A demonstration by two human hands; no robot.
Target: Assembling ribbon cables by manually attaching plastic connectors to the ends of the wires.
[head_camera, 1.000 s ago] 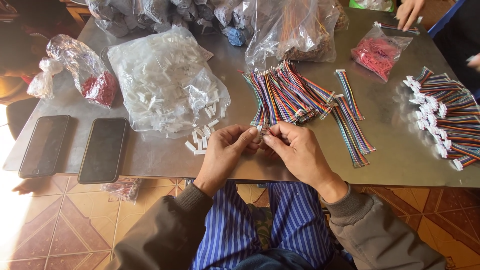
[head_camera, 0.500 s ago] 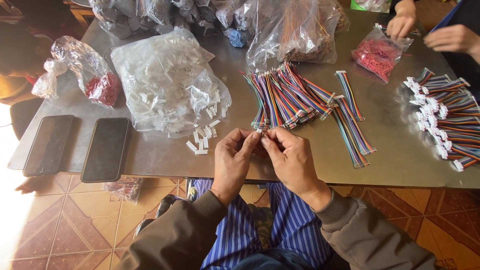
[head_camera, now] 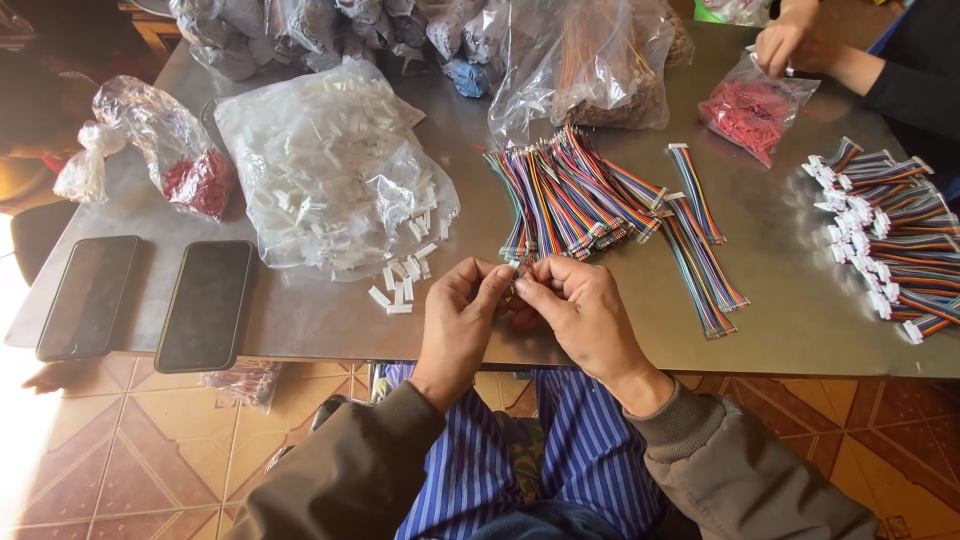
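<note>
Two clear bags (head_camera: pixel 330 170) of white connectors (head_camera: pixel 400 290) beyond the hands (head_camera: pixel 520 310).

Bare table (head_camera: pixel 780 290) is left right of the hands; forward reach is blocked by ribbon cables (head_camera: pixel 570 195), leftward by loose white connectors (head_camera: pixel 400 285).

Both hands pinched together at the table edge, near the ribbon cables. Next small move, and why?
Probably press the small white piece home between the fingertips: left hand and right hand meet on it just short of the ribbon cable pile. What they pinch is mostly hidden.
</note>
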